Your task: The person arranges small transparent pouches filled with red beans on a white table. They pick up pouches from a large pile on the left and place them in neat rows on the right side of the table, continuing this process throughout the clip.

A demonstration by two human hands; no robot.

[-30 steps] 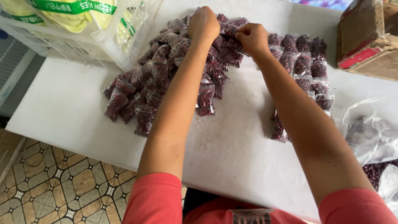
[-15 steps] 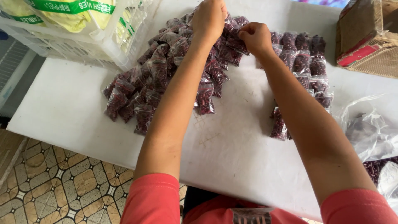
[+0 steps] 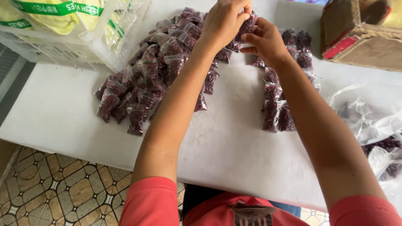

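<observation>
A loose heap of small clear packets of dark red beans (image 3: 150, 75) covers the left part of the white table (image 3: 226, 142). Several more packets lie in a neat row (image 3: 278, 104) on the right side. My left hand (image 3: 224, 21) and my right hand (image 3: 264, 39) meet above the far end of the heap. Both pinch the same small bean packet (image 3: 247, 25), lifted just off the pile. My forearms reach across the table from red sleeves.
A white plastic crate (image 3: 83, 46) with bagged yellow-green goods stands at the back left. A cardboard box (image 3: 364, 37) sits at the back right. Large clear plastic bags with more beans (image 3: 377, 129) lie at the right edge. Patterned floor tiles (image 3: 54, 188) show below the table.
Both hands have come together and lifted one packet off the heap; a second ago they were pressed down among the packets.
</observation>
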